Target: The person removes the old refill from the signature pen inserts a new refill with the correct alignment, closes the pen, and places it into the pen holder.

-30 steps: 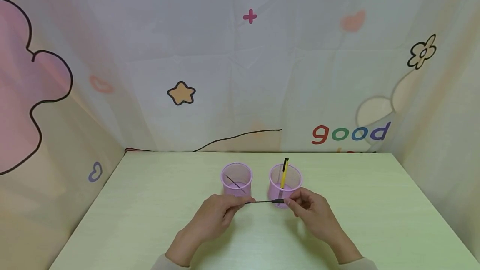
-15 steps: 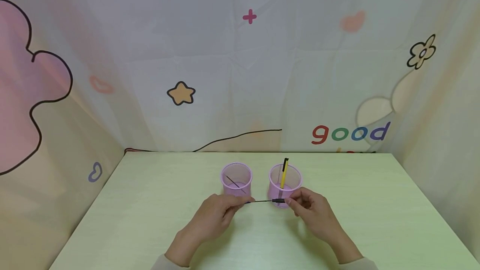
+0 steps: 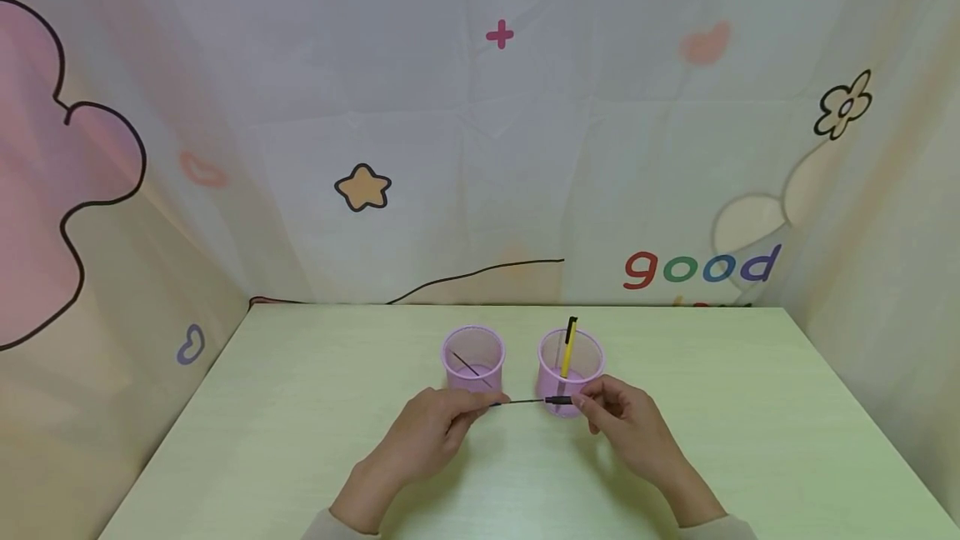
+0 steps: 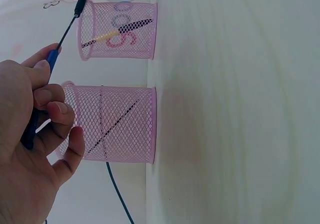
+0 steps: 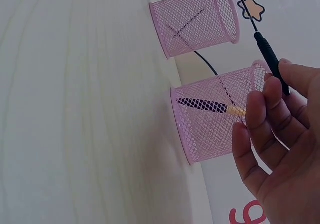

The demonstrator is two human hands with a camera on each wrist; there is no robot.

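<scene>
My left hand holds the blue pen barrel between thumb and fingers, its lower end showing below the curled fingers in the left wrist view. My right hand pinches the black ribbed pen grip. From that grip a thin dark refill runs leftward to the mouth of the barrel, bridging the two hands in a nearly level line. Both hands are raised in front of two pink mesh cups, one behind each hand.
The left mesh cup contains a thin dark stick lying at a slant. In the right mesh cup leans a yellow pen with black parts. Behind the pale table hangs a printed curtain.
The right hand has shifted very slightly to the right with the black grip. The left hand and both cups look unmoved.
</scene>
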